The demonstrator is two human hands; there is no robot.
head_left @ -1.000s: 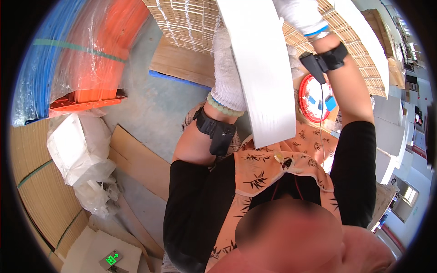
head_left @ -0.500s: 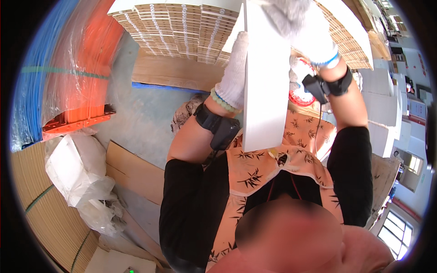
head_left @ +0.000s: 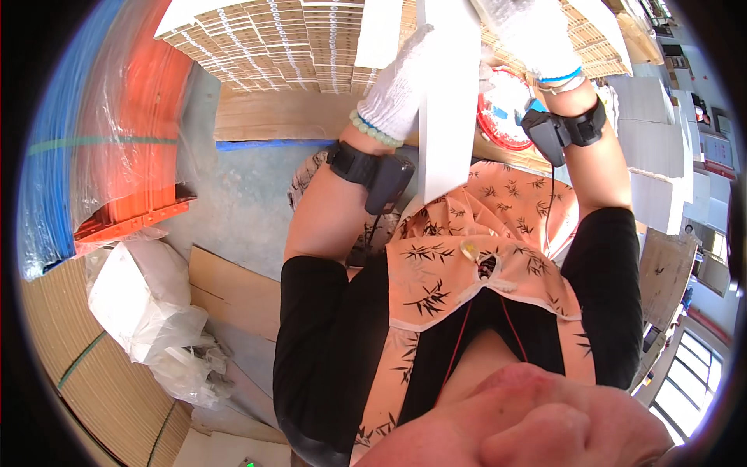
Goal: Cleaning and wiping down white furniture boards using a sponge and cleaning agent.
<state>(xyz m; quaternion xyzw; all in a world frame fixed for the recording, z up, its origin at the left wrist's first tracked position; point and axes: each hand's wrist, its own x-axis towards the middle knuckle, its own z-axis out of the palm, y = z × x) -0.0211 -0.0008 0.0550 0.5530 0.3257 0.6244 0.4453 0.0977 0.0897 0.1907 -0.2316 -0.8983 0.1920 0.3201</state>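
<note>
A long white panel (head_left: 451, 117) stands in front of my chest, its near end above my peach apron (head_left: 436, 268). My left hand (head_left: 398, 82), in a white knit glove, grips the panel's left edge; its fingertips are hidden behind the panel. At the top of the picture, my right hand (head_left: 533, 39), gloved too, lies along the panel's right side. Glare and the frame's edge blur its fingers, so I cannot make out their grip. Below my right wrist sits a round red-rimmed tub (head_left: 510, 144) with white stuff and something blue in it.
Stacked brown-and-white flat pieces (head_left: 288, 47) rise ahead on a wooden base. Orange (head_left: 144, 148) and blue wrapped stacks stand at the left. Crumpled plastic (head_left: 152, 311), a cardboard sheet (head_left: 233, 292) and strapped brown boards (head_left: 109, 381) lie nearer. White boxes (head_left: 650, 132) are at right.
The panel and my left hand have moved farther from my body. My right hand has slid off the panel's face toward its right side, and more of the red-rimmed tub shows.
</note>
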